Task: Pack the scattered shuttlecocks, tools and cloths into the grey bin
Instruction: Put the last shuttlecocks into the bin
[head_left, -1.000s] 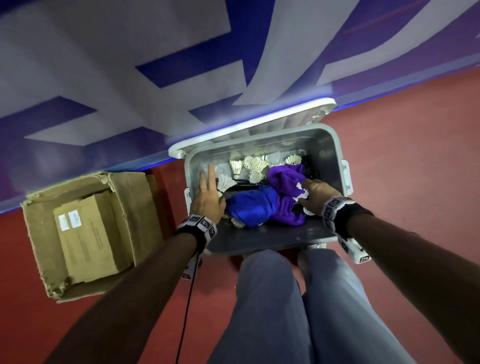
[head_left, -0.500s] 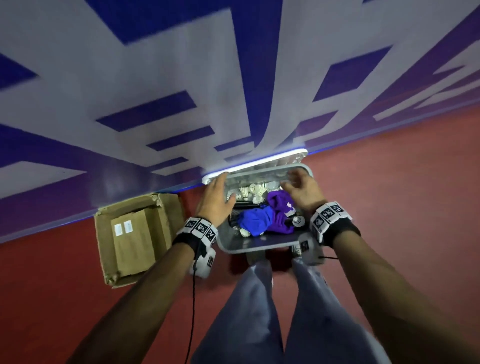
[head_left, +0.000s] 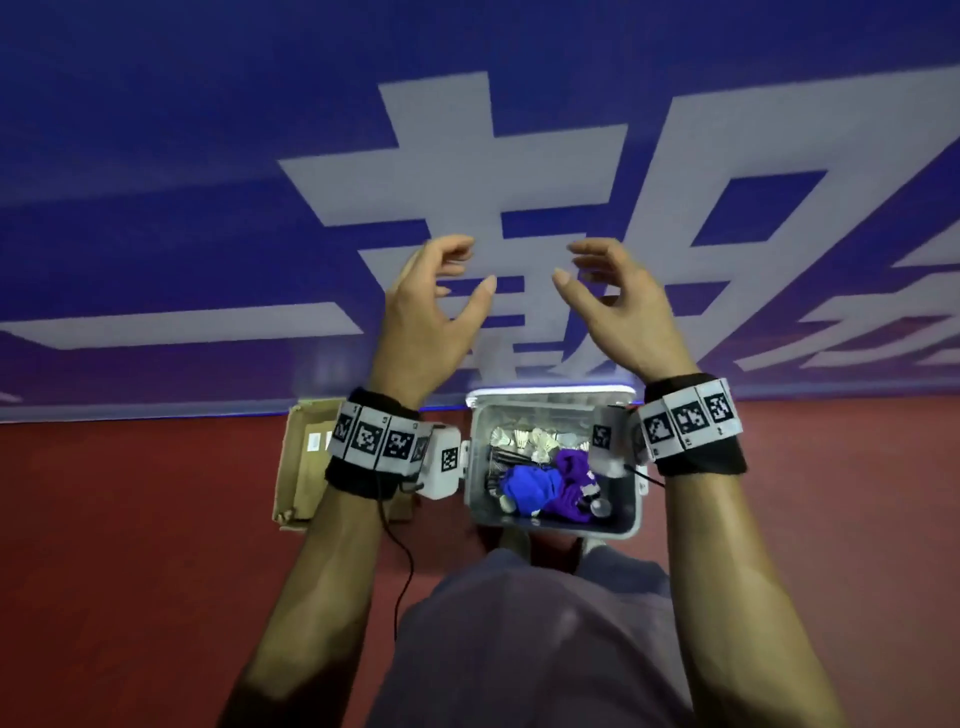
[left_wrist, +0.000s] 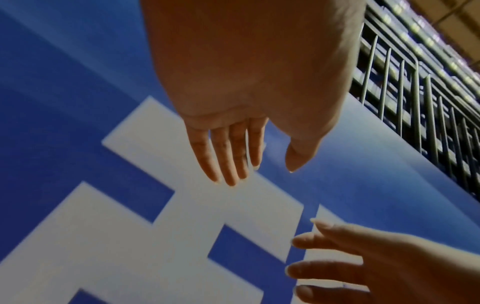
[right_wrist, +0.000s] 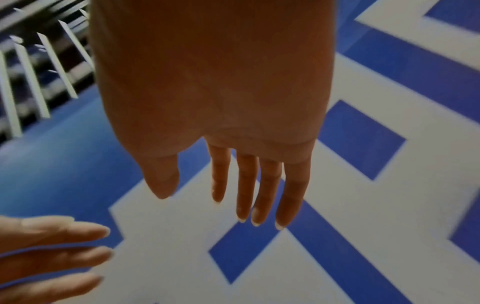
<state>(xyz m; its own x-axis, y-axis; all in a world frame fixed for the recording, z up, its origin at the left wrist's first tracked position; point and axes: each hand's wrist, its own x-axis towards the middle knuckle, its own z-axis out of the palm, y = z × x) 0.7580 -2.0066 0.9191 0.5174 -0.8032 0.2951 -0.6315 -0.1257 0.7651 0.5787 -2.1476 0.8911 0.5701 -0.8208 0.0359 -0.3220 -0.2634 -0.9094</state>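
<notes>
Both hands are raised in front of the blue wall (head_left: 208, 156), nothing in them; the left hand (head_left: 426, 317) and right hand (head_left: 618, 312) have fingers loosely curved and spread. The grey bin (head_left: 631, 514) sits well below the fingers, on the red floor (head_left: 130, 571), lid up. I'd say only closing is left: reach down, take the lid by both corners, lower it evenly. Inside lie blue and purple cloths (head_left: 535, 486); behind them, white shuttlecocks (head_left: 524, 441).
</notes>
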